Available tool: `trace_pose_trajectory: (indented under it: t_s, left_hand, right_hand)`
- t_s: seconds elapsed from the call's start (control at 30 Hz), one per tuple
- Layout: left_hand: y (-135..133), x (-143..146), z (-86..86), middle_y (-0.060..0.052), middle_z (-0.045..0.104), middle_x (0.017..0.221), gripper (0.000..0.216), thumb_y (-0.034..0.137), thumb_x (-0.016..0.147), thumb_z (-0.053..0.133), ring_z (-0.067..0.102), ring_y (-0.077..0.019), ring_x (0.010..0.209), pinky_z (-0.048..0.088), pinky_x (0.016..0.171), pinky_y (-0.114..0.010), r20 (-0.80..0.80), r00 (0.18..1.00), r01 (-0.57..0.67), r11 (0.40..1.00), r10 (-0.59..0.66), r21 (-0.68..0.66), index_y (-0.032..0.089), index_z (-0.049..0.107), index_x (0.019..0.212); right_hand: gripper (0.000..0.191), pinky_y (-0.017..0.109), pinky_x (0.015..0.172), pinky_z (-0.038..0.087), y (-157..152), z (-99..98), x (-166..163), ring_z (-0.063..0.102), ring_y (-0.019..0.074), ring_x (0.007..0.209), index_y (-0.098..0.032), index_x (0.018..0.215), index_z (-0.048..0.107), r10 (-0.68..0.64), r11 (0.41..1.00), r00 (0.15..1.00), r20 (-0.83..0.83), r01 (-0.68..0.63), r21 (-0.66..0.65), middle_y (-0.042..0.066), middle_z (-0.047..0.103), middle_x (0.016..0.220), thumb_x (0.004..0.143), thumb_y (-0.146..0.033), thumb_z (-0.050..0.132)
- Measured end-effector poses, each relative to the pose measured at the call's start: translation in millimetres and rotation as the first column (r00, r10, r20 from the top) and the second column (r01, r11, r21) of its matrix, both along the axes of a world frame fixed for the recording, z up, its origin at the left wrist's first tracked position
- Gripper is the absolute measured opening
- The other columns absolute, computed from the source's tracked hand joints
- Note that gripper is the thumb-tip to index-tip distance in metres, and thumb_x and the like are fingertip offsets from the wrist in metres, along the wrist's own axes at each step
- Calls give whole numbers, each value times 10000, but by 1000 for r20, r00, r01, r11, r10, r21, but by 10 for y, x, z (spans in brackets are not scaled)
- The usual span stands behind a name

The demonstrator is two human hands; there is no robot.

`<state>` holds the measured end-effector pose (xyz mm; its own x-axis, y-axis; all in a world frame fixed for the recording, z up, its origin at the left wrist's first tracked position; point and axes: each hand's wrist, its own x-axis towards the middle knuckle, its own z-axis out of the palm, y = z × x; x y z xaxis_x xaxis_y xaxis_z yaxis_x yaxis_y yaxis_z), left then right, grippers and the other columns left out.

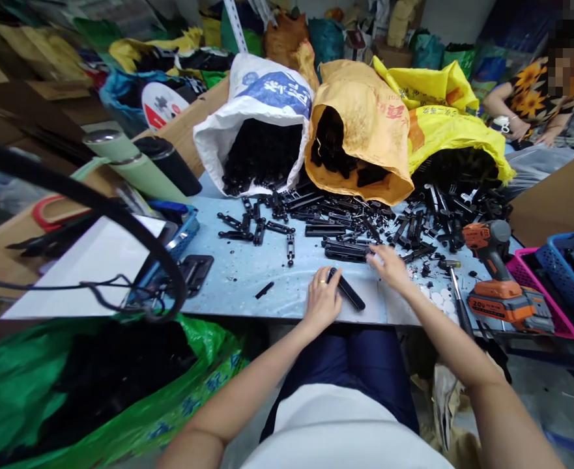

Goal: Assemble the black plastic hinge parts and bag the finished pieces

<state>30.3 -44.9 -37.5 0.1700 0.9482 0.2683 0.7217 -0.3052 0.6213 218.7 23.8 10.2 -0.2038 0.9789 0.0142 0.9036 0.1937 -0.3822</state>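
My left hand (pixel 323 296), with a ring on one finger, is closed around the upper end of a long black bar-shaped part (pixel 351 293) near the table's front edge. The bar lies slanted, its lower end pointing right toward me. My right hand (pixel 390 267) reaches out with fingers apart, fingertips at the right end of some stacked black long parts (pixel 345 251). Whether they touch the stack is hard to see. A small thin black piece (pixel 264 290) lies to the left of my left hand.
Black parts (pixel 326 212) spill from a white sack (pixel 252 156), an orange sack (pixel 359 130) and a yellow sack (pixel 457 133). At right are a cordless drill (pixel 499 280), a hammer (pixel 459 296) and baskets (pixel 573 273). A black cable (pixel 120 225) arches at left. A co-worker sits far right.
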Motion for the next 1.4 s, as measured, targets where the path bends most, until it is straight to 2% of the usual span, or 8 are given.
trace_pose_trajectory:
  t_s: [0.13,0.4,0.53,0.63,0.77,1.03,1.23,1.4]
  left_hand:
    - [95,-34,166,-81,568,1140,411,50,776,442,439,-265,1172,216,1020,-603,-365,838,394,912,-406,-110,239,556,1123]
    - [62,33,348,-104,610,844,340,14,794,394,557,-216,886,430,831,-377,-567,763,331,941,-311,-71,133,557,1067]
    - [60,44,298,-122,609,887,244,88,825,444,563,-231,876,449,736,-333,-542,783,269,952,-303,-145,121,572,1031]
    - [125,67,267,-112,597,978,247,216,838,511,555,-231,921,445,768,-335,-447,795,361,912,-411,-196,145,550,1071]
    - [192,82,288,-94,601,968,213,218,851,476,549,-232,945,434,787,-343,-386,769,432,859,-510,-273,150,558,1036]
    - [169,171,330,-101,588,1007,466,528,774,525,543,-273,960,430,784,-386,-365,782,435,861,-506,-263,170,511,1072]
    - [106,113,205,-101,598,962,592,574,651,640,580,-266,907,446,759,-362,-294,861,380,909,-415,-168,160,470,1038]
    - [98,40,132,-101,594,982,572,566,667,622,583,-264,927,457,762,-363,-204,902,378,924,-381,-55,171,465,1050]
  right_hand:
    - [312,438,947,321,594,240,320,329,305,1180,-90,1038,628,-387,922,888,247,366,126,199,448,1262,856,-286,467]
    - [291,487,920,258,951,204,310,270,345,1192,-6,963,577,-542,838,821,178,512,191,281,403,1257,800,-242,532]
    - [293,329,677,364,586,352,404,519,243,846,-80,1039,495,-359,913,924,131,319,254,205,576,981,846,-300,480]
    - [264,266,514,300,63,369,447,481,168,534,-181,970,488,40,991,977,210,-66,121,44,571,650,847,-415,492]
    - [313,247,540,311,-589,208,405,522,158,596,-183,861,506,540,836,782,313,-540,-93,38,576,708,904,-463,374]
    - [426,264,596,263,-860,-179,314,515,155,663,-161,839,578,418,868,771,479,-495,40,51,575,711,936,-449,280]
    - [411,297,579,198,-963,-72,168,468,158,643,-174,808,598,297,839,806,511,-477,264,51,565,672,943,-411,291]
    - [359,311,578,173,-949,65,95,449,164,653,-180,812,590,313,827,783,537,-503,252,54,560,674,949,-351,306]
